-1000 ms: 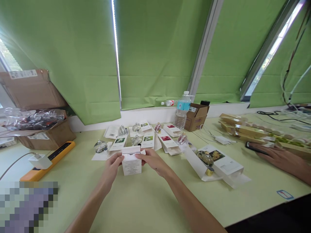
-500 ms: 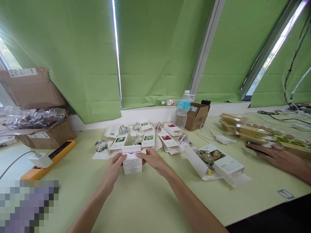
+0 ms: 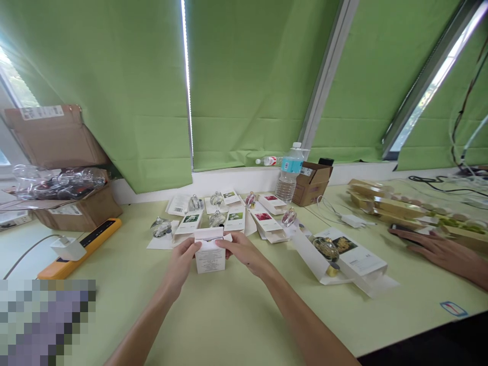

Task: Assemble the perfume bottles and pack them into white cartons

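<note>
- The small white box (image 3: 209, 258) stands upright on the table (image 3: 229, 320), its lid flap raised.
- The left hand (image 3: 182, 259) and the right hand (image 3: 240, 251) pinch its top edges from opposite sides, which steadies it.

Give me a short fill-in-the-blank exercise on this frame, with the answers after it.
The left hand and right hand both grip a small box that is ___ in colour. The water bottle by the window has a ___ label. The blinds behind the table are ___. At the ___ edge of the table rests another person's hand.
Missing words: white; blue; green; right.
</note>
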`<state>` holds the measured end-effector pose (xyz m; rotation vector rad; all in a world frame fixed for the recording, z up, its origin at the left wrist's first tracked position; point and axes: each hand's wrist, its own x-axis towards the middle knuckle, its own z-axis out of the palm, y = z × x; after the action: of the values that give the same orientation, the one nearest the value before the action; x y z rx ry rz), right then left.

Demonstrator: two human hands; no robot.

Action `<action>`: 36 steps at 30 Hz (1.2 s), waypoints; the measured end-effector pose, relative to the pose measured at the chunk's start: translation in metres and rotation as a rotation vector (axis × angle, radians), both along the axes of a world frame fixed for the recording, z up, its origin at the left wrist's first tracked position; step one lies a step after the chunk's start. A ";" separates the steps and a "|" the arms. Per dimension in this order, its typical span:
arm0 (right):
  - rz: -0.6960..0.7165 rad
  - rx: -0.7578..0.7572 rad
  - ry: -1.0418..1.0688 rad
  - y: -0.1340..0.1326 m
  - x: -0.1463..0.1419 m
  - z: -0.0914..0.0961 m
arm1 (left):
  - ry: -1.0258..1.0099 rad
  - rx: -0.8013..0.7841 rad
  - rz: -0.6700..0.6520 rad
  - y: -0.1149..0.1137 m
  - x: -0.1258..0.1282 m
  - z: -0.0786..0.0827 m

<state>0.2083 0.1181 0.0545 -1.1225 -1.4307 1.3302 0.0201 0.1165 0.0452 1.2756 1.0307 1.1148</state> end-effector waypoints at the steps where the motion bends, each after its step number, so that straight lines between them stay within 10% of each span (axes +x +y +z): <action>1: 0.004 0.003 -0.003 0.000 0.000 0.000 | 0.001 0.000 0.003 0.000 0.000 0.000; 23: 0.065 0.002 -0.013 -0.002 0.003 0.006 | -0.063 -0.023 -0.034 0.005 0.000 -0.013; 36: 0.242 -0.248 0.436 0.015 0.026 -0.005 | -0.049 -0.033 -0.040 0.000 0.000 -0.012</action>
<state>0.2342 0.1335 0.0498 -0.7581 -1.1223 1.8333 0.0203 0.1169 0.0336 1.2319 0.9788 1.0890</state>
